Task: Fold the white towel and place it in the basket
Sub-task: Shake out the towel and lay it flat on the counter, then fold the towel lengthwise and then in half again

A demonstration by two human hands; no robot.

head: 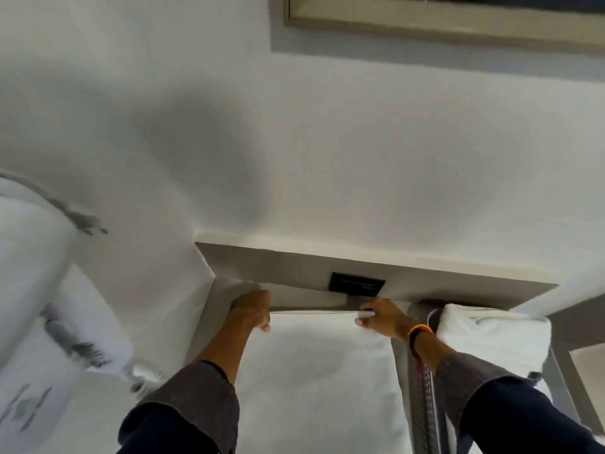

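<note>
Two hands are working the white towel (317, 371), which is hanging flat in front of you below the wall ledge (294, 267). Your left hand (252, 309) is pinching the top left corner, fingers closed over the edge. Your right hand (383, 317) is gripping the top right corner. Folded towels (491, 335) are sitting just right of your wrist.

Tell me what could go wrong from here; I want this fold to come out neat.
The left hand and right hand each pinch only a corner of the white towel's far edge, so the span between could sag and crease. The folded towels sit close beside the right wrist; a wide sweep might knock them.
</note>
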